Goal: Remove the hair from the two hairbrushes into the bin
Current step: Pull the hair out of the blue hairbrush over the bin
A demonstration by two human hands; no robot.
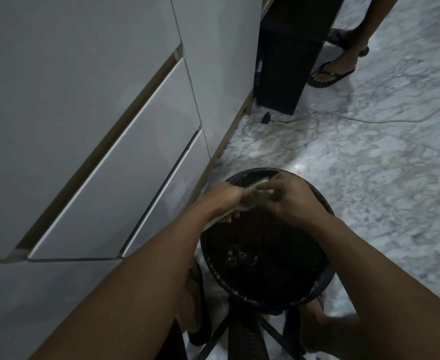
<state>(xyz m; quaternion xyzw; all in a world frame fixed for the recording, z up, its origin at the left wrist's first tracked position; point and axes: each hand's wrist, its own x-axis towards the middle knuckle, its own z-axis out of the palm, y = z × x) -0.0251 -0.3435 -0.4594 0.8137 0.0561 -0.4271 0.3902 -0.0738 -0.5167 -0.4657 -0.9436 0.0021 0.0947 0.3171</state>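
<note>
Head view, looking down over both forearms. Mid-step on one hairbrush (250,192): gripped in the left hand (226,197), fingers wrapped narrow around its pale body, bristles turned toward the right hand (291,198). Right fingertips (272,194) pinched close on a dull clump of hair (259,197) sitting on the bristles, just beside the left fingers. Hard to tell whether the clump is already free of the bristles. Both hands poised directly above the bin (325,279), black liner open below the fingers, dark contents inside too dim to make out. No second hairbrush in view.

Next move, by judgement: peel the clump off along the bristles, away from the left fingers, then spread the right fingertips so it drops straight down. Little travel needed.

Room: bin rim all around beneath the fingers, far rim just beyond them, so a drop inside the rim looks easy. White cabinet (109,152) with drawer fronts close on the left-hand side, limiting swing that way. Open marble floor (369,178) on the right-hand side; another person's sandalled foot (330,72) well apart, beyond the fingers.
</note>
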